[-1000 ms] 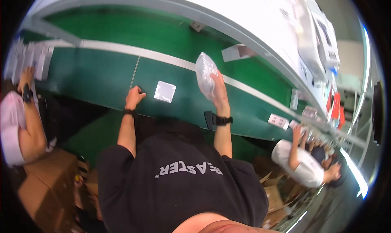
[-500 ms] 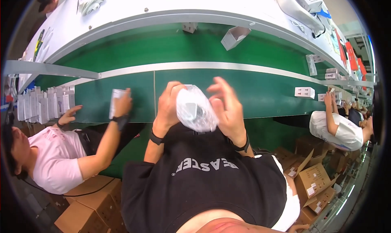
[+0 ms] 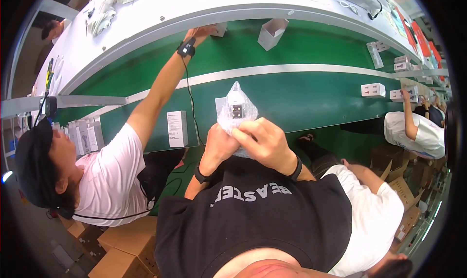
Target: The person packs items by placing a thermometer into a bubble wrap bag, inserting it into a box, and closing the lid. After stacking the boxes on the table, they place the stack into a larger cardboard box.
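Observation:
A white device in a clear plastic bag [image 3: 237, 110] is held upright before my chest. Its lower half carries a dark panel with several light spots. My left hand [image 3: 220, 146] is closed round the bag's lower end. My right hand [image 3: 262, 141] pinches the bag's lower edge beside it, fingers bent. A pale flat surface [image 3: 221, 106] shows just behind the bag; I cannot tell what it belongs to. To the left, a white printed carton [image 3: 177, 128] stands on the green bench [image 3: 311, 100], out of reach of both my hands.
On my left a co-worker's arm [image 3: 163, 86] stretches across the bench to a small white box [image 3: 220, 30]. An open white box [image 3: 273, 34] lies on the far green strip. More cartons [image 3: 86, 136] line up at left; a white box [image 3: 373, 90] sits at right. Brown cartons [image 3: 129, 236] stand behind.
The bagged device has turned upright, and its dark panel now shows. My right hand has come in from the side onto the bag. The co-worker set down a carton and reached far across.

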`<state>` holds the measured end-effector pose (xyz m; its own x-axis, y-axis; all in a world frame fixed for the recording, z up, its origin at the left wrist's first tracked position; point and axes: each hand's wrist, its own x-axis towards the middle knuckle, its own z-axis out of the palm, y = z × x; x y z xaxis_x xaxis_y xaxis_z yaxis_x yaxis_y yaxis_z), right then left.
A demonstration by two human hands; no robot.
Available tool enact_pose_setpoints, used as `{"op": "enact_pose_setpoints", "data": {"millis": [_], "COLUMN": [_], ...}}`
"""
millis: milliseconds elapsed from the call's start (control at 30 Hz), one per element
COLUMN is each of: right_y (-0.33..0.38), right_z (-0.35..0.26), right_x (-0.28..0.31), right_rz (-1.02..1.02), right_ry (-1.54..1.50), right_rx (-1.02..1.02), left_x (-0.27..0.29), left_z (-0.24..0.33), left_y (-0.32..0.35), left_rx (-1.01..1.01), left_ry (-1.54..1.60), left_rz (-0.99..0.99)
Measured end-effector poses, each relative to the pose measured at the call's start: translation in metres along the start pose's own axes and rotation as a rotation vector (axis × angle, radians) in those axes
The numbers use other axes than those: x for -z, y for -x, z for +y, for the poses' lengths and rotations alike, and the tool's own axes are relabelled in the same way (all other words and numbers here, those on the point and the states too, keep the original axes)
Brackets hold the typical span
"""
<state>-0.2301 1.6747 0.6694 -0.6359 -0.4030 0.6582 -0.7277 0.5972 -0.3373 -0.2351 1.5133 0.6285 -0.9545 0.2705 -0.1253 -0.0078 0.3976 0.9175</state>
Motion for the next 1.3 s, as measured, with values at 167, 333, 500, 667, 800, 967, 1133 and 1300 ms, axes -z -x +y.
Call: {"op": "enact_pose_setpoints", "data": {"millis": [167, 333, 500, 667, 800, 967, 1133, 1300], "right_y": [0.004, -0.006, -0.013, -0.015, -0.006, 0.026, 0.035, 0.048], "right_z": [0.007, 0.014, 0.010, 0.004, 0.004, 0.013, 0.032, 0.048], "right_x": [0.012, 0.018, 0.027, 0.018, 0.007, 0.019, 0.042, 0.055], "right_rz": [-0.018, 0.096, 0.032, 0.096, 0.190, 0.259, 0.125, -0.649], "right_ry": [-0.003, -0.011, -0.044, -0.083, -0.121, -0.200, -0.484, -0.628], "right_rx": [-0.073, -0.138, -0.191, -0.060, 0.062, 0.058, -0.186, -0.245], "left_x": [-0.002, -0.011, -0.011, -0.026, -0.040, -0.047, -0.033, -0.036], "left_z": [0.005, -0.017, -0.019, -0.054, -0.068, -0.064, -0.031, -0.026], "left_y": [0.002, -0.001, 0.011, -0.006, -0.016, 0.013, 0.018, 0.005], "left_rx": [0.058, -0.160, 0.019, -0.200, -0.431, -0.184, 0.049, 0.091], "left_ry": [0.070, 0.450, 1.261, 1.785, 1.836, 1.760, 1.040, 0.585], "left_rz": [-0.110, -0.092, -0.230, -0.856, -1.121, -0.949, -0.595, -0.845]}}
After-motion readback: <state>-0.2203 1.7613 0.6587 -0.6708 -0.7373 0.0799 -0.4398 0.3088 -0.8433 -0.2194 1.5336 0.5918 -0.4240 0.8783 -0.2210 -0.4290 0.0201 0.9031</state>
